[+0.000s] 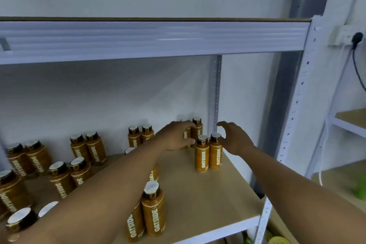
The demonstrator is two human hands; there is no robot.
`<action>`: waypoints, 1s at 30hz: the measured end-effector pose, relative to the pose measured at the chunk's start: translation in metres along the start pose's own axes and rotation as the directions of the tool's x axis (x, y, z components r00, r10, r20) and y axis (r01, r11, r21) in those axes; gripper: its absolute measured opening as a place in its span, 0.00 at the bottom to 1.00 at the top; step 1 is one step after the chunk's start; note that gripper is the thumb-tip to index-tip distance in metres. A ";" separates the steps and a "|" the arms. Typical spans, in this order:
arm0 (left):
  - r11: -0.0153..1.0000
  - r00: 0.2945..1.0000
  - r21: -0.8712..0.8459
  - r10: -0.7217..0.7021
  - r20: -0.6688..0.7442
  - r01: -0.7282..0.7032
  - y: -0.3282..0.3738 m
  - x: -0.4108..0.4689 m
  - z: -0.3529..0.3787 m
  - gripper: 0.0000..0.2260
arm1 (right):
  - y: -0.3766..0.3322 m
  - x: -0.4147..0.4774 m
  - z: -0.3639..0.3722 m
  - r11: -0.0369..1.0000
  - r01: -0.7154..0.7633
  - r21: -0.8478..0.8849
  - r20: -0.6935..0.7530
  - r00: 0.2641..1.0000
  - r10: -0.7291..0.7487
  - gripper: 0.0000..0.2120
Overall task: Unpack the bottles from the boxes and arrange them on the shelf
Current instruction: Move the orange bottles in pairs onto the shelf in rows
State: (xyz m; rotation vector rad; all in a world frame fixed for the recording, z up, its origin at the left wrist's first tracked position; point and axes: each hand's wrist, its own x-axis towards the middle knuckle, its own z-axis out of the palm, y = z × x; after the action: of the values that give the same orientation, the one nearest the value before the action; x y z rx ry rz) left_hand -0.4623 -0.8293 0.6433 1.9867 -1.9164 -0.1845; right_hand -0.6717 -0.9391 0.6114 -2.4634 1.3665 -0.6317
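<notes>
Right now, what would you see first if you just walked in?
Lots of brown OATSIDE bottles stand in pairs on the wooden shelf. At the back right, the left hand grips one back bottle, while the right hand hovers open beside the pair nearest the shelf's right edge.

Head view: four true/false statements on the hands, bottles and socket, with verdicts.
1. The left hand grips an amber brown plastic bottle at the back of the tan wooden shelf board. True.
2. The right hand holds a bottle. False: its fingers are spread and hold nothing.
3. The capped amber bottle nearest the right hand lies on its side. False: it stands upright.
4. A black plug sits in the white wall socket. True.
</notes>
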 end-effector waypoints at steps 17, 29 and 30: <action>0.999 0.992 -0.048 -0.002 0.125 0.008 -0.002 0.042 0.059 0.24 | 0.025 0.008 0.040 0.990 -0.065 0.127 0.086 0.995 0.054 0.24; 1.000 0.995 -0.030 -0.002 0.097 0.005 -0.004 0.039 0.067 0.23 | 0.024 0.007 0.044 0.983 -0.044 0.176 0.050 0.998 0.035 0.20; 1.000 0.995 -0.024 0.003 0.099 -0.001 -0.004 0.038 0.065 0.22 | 0.023 0.006 0.044 0.983 -0.033 0.179 0.046 0.999 0.025 0.20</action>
State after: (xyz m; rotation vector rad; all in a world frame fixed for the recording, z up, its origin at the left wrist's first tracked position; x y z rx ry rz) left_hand -0.4784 -0.8781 0.5876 1.9945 -1.9666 -0.3090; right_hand -0.6646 -0.9556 0.5647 -2.2973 1.2676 -0.6597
